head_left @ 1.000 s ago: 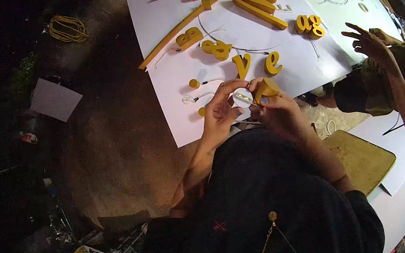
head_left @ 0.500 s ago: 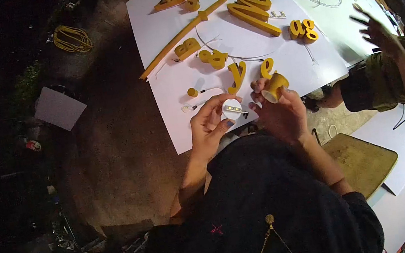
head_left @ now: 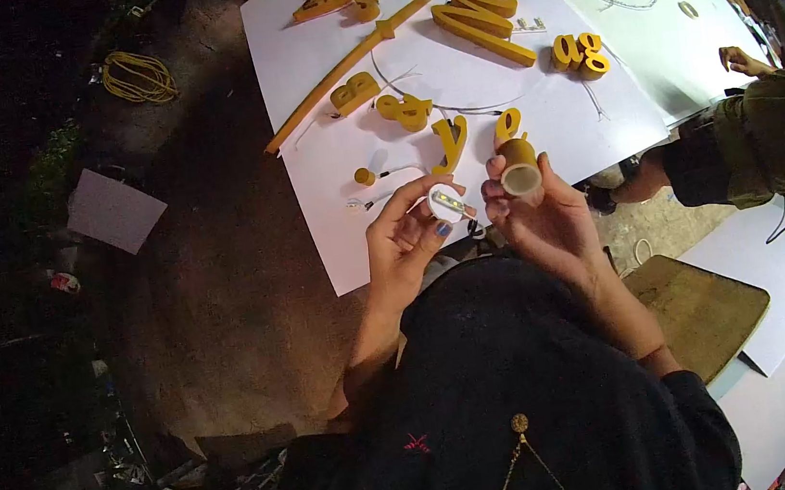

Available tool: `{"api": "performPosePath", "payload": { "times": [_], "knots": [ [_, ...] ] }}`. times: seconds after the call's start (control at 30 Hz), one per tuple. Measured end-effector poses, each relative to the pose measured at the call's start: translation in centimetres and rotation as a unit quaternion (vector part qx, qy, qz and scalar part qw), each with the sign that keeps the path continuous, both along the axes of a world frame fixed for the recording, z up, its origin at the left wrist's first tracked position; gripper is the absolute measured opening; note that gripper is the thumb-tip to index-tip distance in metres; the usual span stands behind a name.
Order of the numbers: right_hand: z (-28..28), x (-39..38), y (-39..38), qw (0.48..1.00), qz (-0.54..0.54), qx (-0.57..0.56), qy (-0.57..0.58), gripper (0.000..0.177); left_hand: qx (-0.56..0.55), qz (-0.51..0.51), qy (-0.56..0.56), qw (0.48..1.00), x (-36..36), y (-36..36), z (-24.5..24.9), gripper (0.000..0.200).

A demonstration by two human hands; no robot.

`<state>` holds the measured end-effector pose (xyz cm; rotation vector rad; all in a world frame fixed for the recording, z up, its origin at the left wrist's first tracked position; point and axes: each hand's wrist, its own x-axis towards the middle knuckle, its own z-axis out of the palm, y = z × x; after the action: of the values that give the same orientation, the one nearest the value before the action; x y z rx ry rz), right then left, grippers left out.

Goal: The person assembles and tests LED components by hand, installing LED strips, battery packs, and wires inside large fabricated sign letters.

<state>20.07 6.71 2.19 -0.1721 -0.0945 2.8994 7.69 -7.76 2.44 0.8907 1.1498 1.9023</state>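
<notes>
While your left hand (head_left: 399,242) pinches the white disc (head_left: 444,204) at its edge, thumb and fingers barely parted, your right hand (head_left: 553,225) stays half-curled round the hollow yellow cylinder (head_left: 516,158) at the disc's two o'clock. The dark wire (head_left: 475,229) by the disc's five o'clock could snag on a finger and strain; with so slight an edge grip, a tug might tip the disc free.

Dim brown floor (head_left: 215,304) — white worktop (head_left: 569,133), brightly lit.
</notes>
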Motion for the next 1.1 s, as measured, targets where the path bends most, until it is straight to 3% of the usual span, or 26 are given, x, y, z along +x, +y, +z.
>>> {"api": "performPosePath", "payload": {
  "times": [0.1, 0.2, 0.27, 0.3, 0.37, 0.4, 0.47, 0.63, 0.7, 0.8, 1.0, 1.1],
  "knots": [
    [0.1, 0.5, 0.0, 1.000, 0.030, -0.004, -0.005, 0.039, -0.008, 0.007, -0.008, 1.000, 0.3, -0.2, 0.2, 0.040],
    [0.2, 0.9, -0.4, 0.996, -0.001, 0.021, -0.088, 0.039, -0.026, 0.026, 0.014, 0.999, 0.7, -0.3, 0.1, 0.042],
    [0.9, 0.9, -0.9, 0.988, -0.037, 0.133, -0.064, 0.034, -0.063, 0.074, 0.071, 0.993, 1.2, -0.3, 0.7, 0.045],
    [1.0, 0.9, -0.9, 0.988, -0.036, 0.133, -0.064, 0.034, -0.064, 0.076, 0.071, 0.993, 1.5, -0.3, 1.0, 0.045],
    [1.2, 1.0, -1.0, 0.921, -0.081, 0.362, -0.120, 0.031, -0.068, 0.072, 0.087, 0.991, 2.1, -0.3, 1.6, 0.046],
    [1.4, 1.1, -1.0, 0.889, -0.083, 0.422, -0.154, 0.032, -0.069, 0.074, 0.087, 0.991, 2.2, -0.4, 1.6, 0.046],
    [2.4, 1.3, -1.1, 0.870, -0.085, 0.463, -0.146, 0.034, -0.080, 0.091, 0.162, 0.979, 2.2, -0.5, 1.5, 0.043],
    [4.0, 2.0, -1.5, 0.835, -0.074, 0.527, -0.138, 0.040, -0.086, 0.113, 0.183, 0.973, 2.4, -0.7, 2.0, 0.042],
    [4.3, 2.0, -1.4, 0.762, -0.105, 0.628, -0.118, 0.041, -0.089, 0.121, 0.202, 0.968, 2.6, -0.6, 2.4, 0.043],
    [4.1, 2.1, -1.5, 0.786, -0.114, 0.598, -0.107, 0.042, -0.079, 0.128, 0.213, 0.965, 2.9, -0.5, 2.9, 0.044],
    [3.9, 2.5, -1.3, 0.755, -0.141, 0.635, -0.081, 0.040, -0.069, 0.120, 0.219, 0.966, 3.0, -0.6, 3.3, 0.045],
    [4.1, 2.8, -1.2, 0.768, -0.137, 0.621, -0.077, 0.040, -0.079, 0.124, 0.239, 0.960, 3.2, -0.6, 3.7, 0.045]
  ]
}}
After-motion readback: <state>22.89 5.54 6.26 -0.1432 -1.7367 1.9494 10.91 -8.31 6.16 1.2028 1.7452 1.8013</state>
